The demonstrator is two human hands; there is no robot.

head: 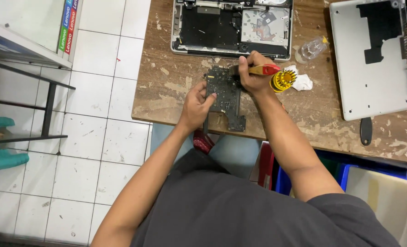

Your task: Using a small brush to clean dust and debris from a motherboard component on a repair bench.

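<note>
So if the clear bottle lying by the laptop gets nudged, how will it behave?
The bottle lies on its side on the table, so it would probably roll. It looks like thin clear plastic, likely light and easily knocked. Whether it holds liquid is unclear.

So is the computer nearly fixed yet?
Not nearly. Done: the laptop lies open, its bottom cover set aside, the circuit board taken out. In hand: the left hand steadies the board while the right hand holds a brush on it. Left: everything still apart.
</note>
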